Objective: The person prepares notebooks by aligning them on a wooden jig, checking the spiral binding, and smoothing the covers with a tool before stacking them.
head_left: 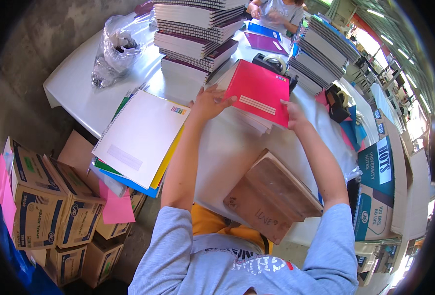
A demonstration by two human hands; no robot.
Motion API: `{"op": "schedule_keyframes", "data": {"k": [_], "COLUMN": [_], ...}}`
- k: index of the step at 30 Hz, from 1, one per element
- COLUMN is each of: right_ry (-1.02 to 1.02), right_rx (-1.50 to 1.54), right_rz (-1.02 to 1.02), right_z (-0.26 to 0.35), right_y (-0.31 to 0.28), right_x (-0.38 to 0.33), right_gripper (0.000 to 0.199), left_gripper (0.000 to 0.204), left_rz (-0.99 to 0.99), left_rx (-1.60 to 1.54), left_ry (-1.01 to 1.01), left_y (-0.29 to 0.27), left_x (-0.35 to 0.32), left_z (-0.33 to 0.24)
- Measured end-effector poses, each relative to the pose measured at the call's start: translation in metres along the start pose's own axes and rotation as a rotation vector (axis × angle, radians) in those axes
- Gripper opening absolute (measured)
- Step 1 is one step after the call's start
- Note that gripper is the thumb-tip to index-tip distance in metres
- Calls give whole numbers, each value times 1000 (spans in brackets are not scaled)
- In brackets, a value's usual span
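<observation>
Head view, taken left to right from the grip:

- Left of the grip — one white spiral-bound notebook (141,135) lies on a small stack of coloured covers, and two tall piles of spiral notebooks (197,37) stand behind.
- Left hand (208,102) lies flat, fingers spread, on the upper left edge of the one red card-covered notebook (257,92).
- Right hand (293,116) pinches its lower right edge; the book sits tilted on a low stack on the white table (79,88).
- Step, as I judge it: squaring or lifting this cover — next calls for both hands moving together.
- Nearer the body, one brown wooden board (269,196).
</observation>
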State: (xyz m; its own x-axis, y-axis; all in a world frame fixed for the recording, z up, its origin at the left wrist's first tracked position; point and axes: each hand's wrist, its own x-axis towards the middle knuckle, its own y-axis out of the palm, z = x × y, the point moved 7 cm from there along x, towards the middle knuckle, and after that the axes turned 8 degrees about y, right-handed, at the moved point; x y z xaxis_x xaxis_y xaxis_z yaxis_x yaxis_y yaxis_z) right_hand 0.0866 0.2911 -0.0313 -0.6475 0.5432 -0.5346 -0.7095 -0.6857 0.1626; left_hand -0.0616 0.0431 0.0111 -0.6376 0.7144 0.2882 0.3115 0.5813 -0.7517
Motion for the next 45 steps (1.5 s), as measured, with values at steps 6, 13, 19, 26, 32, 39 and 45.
{"op": "schedule_keyframes", "data": {"k": [6,13,19,26,32,39,45], "right_ry": [63,-479,-687,-695,-661,-363,-968], "right_rx": [44,-314,-916,-1047,-322,45,-27], "right_rz": [-33,-272,-549,-537,-374,-37,-1], "right_z": [-4,26,35,27,29,43,68], "right_y": [-5,4,70,77,38,57,54], "right_x": [-12,-40,-103,-107,-59,-102,-203], "right_gripper": [27,27,33,33,34,67,84], "left_gripper": [78,84,87,90,88,95,94], "left_rz": [-84,29,19,55,55,153,-567], "left_rx": [7,139,151,200,199,166,-1088], "left_ry": [-63,-18,-43,-61,-33,-90,-197], "left_y": [-6,0,-2,1,2,-10,-29], "left_x": [-10,-6,-6,-4,-5,-9,-54], "left_z": [-8,-19,-7,-8,-13,-20,-55]}}
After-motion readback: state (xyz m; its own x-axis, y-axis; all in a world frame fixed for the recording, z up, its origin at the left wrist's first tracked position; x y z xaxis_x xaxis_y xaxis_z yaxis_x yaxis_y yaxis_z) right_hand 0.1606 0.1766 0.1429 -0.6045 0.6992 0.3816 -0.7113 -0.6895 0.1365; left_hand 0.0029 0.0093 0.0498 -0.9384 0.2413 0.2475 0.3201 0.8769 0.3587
